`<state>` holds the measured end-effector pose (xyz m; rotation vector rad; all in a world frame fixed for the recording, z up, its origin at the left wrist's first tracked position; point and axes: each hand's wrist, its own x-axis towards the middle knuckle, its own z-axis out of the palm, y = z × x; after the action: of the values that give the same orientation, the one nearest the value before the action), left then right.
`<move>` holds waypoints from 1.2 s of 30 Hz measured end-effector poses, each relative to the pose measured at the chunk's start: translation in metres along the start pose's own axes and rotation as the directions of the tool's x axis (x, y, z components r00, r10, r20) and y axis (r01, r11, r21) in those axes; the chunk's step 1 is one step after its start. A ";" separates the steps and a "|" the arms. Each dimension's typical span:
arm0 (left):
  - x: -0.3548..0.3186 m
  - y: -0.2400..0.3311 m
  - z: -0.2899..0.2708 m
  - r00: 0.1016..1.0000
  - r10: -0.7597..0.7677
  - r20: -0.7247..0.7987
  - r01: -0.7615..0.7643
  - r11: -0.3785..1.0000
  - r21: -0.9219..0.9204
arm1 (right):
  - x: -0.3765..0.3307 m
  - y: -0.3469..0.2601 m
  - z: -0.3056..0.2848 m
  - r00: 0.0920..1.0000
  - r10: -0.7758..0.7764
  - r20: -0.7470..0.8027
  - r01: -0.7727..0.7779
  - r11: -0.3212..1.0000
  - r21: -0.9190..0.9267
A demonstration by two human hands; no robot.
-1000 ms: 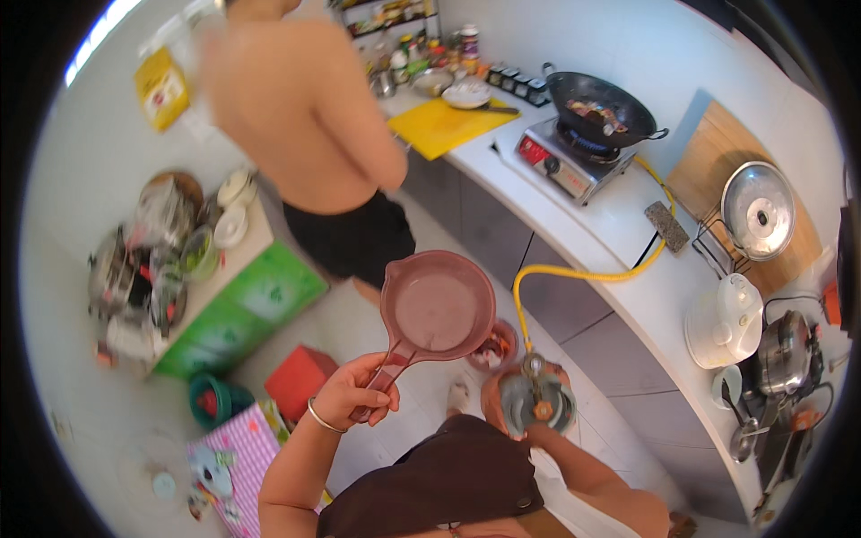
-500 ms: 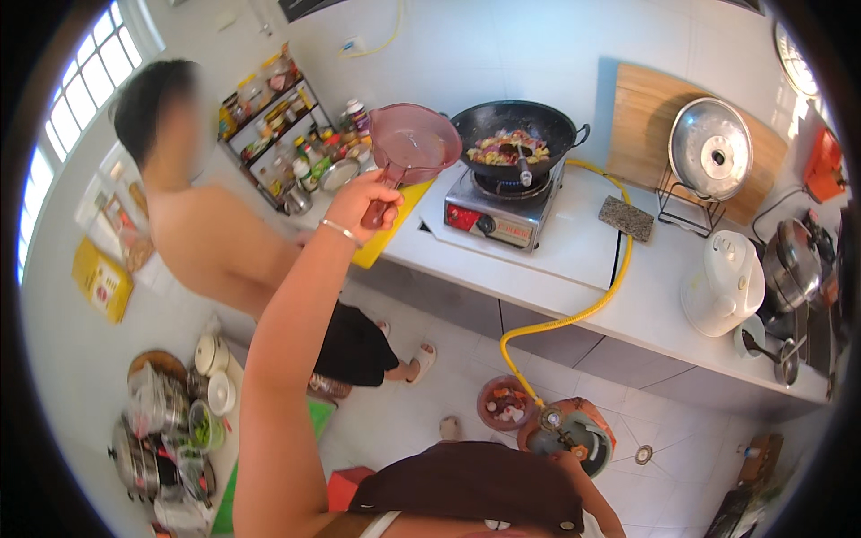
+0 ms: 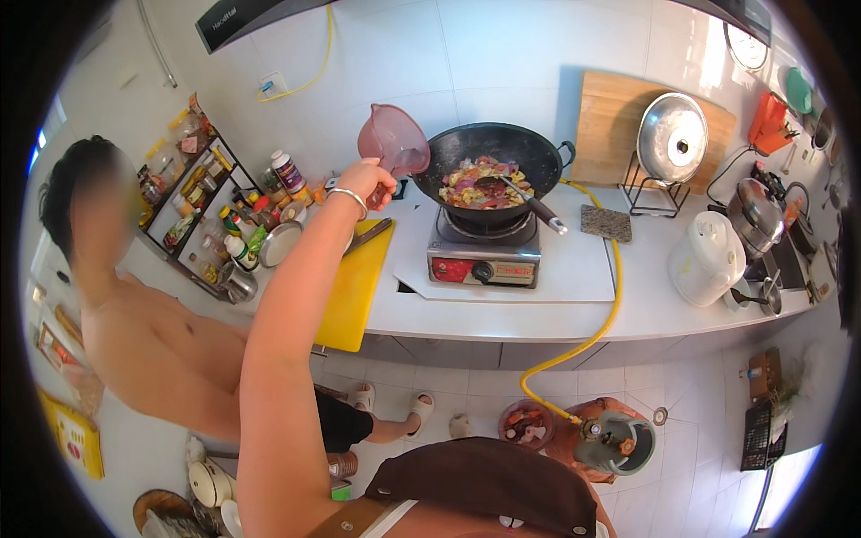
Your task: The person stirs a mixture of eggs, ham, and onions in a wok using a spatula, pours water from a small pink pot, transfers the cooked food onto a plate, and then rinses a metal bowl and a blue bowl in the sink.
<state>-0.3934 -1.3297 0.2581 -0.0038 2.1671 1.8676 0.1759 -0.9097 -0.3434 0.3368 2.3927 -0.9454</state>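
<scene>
My left hand [image 3: 366,184], with a bangle at its wrist, is closed round the handle of a pink see-through plastic water scoop [image 3: 387,134]. The scoop tilts toward the left rim of a black wok [image 3: 448,148], above and beside it. Chopped reddish and yellow food [image 3: 471,184] lies in the wok. Across it rests a long-handled cooking utensil [image 3: 545,215], its handle jutting over the near right rim. A tabletop gas stove [image 3: 484,247] holds the wok. Only a sliver of my right arm shows by the brown apron; that hand is hidden.
A person [image 3: 152,341] stands at my left by a yellow cutting board [image 3: 341,309] with a knife [image 3: 366,236]. Behind are seasoning bottles and a rack [image 3: 193,206]. A yellow hose [image 3: 619,278] runs down to a gas cylinder [image 3: 641,448]. A lid [image 3: 671,134] stands right.
The scoop has gone from nearly level to tilted toward the wok. My view has shifted, showing more of the counter. My right hand, earlier by the gas cylinder, has left the view.
</scene>
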 end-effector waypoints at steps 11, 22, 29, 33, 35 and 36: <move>0.094 0.020 -0.021 0.998 0.063 -0.018 -0.062 0.996 0.063 | -0.046 -0.173 -0.075 0.936 0.340 -0.094 -0.326 0.935 0.140; 0.180 0.049 0.056 0.999 0.031 -0.011 -0.030 0.997 0.072 | 0.017 -0.274 -0.158 0.970 -0.021 -0.241 0.071 0.977 0.202; 0.185 0.053 0.097 0.992 0.036 0.118 -0.042 0.998 0.049 | 0.004 -0.468 -0.373 0.444 -0.498 -0.745 0.510 0.824 -0.247; 0.171 0.053 0.087 0.983 0.034 0.183 -0.030 0.999 -0.024 | 0.021 -0.552 -0.428 0.327 -0.738 -0.591 0.462 0.670 -0.581; 0.168 0.051 0.074 0.971 0.031 0.238 0.002 0.990 -0.138 | 0.044 -0.573 -0.435 0.430 -0.749 -0.504 0.317 0.648 -0.693; 0.167 0.051 0.063 0.965 0.032 0.262 0.019 0.981 -0.191 | 0.059 -0.579 -0.436 0.510 -0.726 -0.460 0.232 0.632 -0.740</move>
<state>-0.5497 -1.2308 0.2646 0.2021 1.8076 1.9496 -0.2815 -1.0250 0.2101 -0.3817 3.5170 -0.1390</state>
